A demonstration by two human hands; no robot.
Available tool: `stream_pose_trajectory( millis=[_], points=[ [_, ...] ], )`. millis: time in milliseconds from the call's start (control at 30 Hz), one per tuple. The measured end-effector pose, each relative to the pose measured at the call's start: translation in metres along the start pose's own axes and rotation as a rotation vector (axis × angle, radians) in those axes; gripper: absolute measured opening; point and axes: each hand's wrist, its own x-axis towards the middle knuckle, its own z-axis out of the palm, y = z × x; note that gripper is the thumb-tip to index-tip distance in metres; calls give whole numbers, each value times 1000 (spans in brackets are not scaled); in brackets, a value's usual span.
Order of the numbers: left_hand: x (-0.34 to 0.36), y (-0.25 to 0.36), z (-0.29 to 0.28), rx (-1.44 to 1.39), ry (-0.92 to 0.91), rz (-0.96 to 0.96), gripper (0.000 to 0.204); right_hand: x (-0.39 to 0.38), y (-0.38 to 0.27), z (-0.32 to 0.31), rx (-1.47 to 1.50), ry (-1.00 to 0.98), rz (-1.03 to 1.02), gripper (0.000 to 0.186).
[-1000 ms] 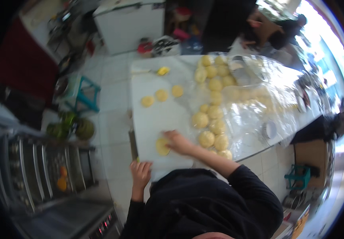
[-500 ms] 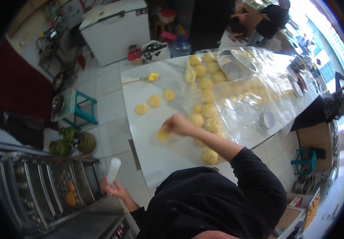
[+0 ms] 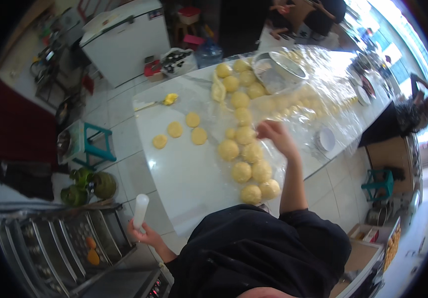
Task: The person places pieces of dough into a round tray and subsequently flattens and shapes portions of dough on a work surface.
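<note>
Rolling pin point(image 3: 141, 212), white, smooth and round-ended, is clasped in the left hand point(image 3: 144, 234), tilted slightly and held out past the table's left edge. The right hand point(image 3: 275, 134) has its fingers bunched together over the rows of dough balls point(image 3: 241, 172), just beside one of them; I cannot tell whether it holds or touches any. The balls are pale yellow and plump, larger ones toward the person looking lightly mottled, with a much smaller one among them. A long, folded strip of dough point(image 3: 218, 90) lies at the far end. Left of the balls, four dough rounds point(image 3: 199, 135) rest apart on the white table point(image 3: 184, 179), flat, matte, yellow, roughly circular. Beyond them lies a spoon point(image 3: 146, 106) bearing a bright yellow lump point(image 3: 171, 99). To the right spreads shiny, wrinkled clear plastic point(image 3: 318, 74), near a white bowl point(image 3: 326, 139).
</note>
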Motion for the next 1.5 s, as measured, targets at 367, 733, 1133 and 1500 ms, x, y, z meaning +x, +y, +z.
stream_pose_trajectory(
  millis=[367, 733, 1133, 1500],
  points=[
    [10, 43, 48, 40, -99, -139, 37, -7, 155, -90, -660, 786, -337, 46],
    [4, 35, 59, -183, -130, -48, 39, 23, 190, -152, -940, 932, 256, 32],
    [7, 21, 44, -93, -51, -90, 41, -52, 30, 23, -16, -364, -107, 35],
    [1, 43, 48, 358, -235, 250, 30, -59, 35, 191, -601, -242, -594, 69]
  ],
)
